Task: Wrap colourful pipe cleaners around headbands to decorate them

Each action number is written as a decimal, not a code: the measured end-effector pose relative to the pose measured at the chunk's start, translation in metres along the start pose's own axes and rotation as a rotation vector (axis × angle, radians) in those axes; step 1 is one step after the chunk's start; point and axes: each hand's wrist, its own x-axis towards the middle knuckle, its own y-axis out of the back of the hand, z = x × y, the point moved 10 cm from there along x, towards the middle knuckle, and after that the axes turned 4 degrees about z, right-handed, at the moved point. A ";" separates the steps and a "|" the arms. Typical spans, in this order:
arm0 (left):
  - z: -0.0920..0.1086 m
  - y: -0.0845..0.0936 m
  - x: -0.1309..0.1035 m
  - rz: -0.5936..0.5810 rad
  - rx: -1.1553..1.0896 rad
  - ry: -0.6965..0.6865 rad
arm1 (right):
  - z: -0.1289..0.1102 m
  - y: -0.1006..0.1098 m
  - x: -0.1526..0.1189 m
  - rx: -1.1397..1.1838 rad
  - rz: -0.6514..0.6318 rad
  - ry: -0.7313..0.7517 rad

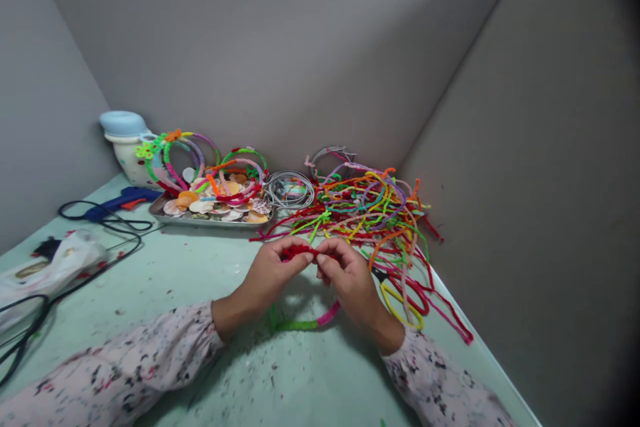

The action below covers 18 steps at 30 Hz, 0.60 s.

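Note:
Between my two hands is a red fuzzy strip [299,251], part of a ring whose lower side shows green [297,325] and pink [329,314] below them. My left hand [273,275] pinches the red part from the left, thumb and fingertips closed on it. From the right, my right hand [350,280] pinches the same part, its fingertips almost touching those of my left hand. The sides of the ring are partly hidden behind my hands.
A heap of coloured pipe cleaners [370,203] lies behind and right, with yellow and red scissor handles [400,310]. Farther left are a metal tray [215,221] of shells and rings, wire coils [290,190], a blue tool [120,201], black cable [135,237] and a plastic bag [75,257].

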 end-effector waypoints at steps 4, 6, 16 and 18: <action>-0.002 0.000 0.001 -0.006 -0.009 0.007 | 0.002 -0.001 0.000 0.000 -0.022 0.000; -0.004 0.001 0.001 -0.002 0.002 0.017 | -0.002 0.000 0.002 -0.050 -0.045 0.028; -0.007 0.002 0.002 0.013 0.061 0.024 | -0.063 0.009 0.004 -0.619 -0.081 0.505; -0.007 0.002 0.002 0.016 0.059 0.034 | -0.065 0.007 0.002 -0.695 -0.099 0.529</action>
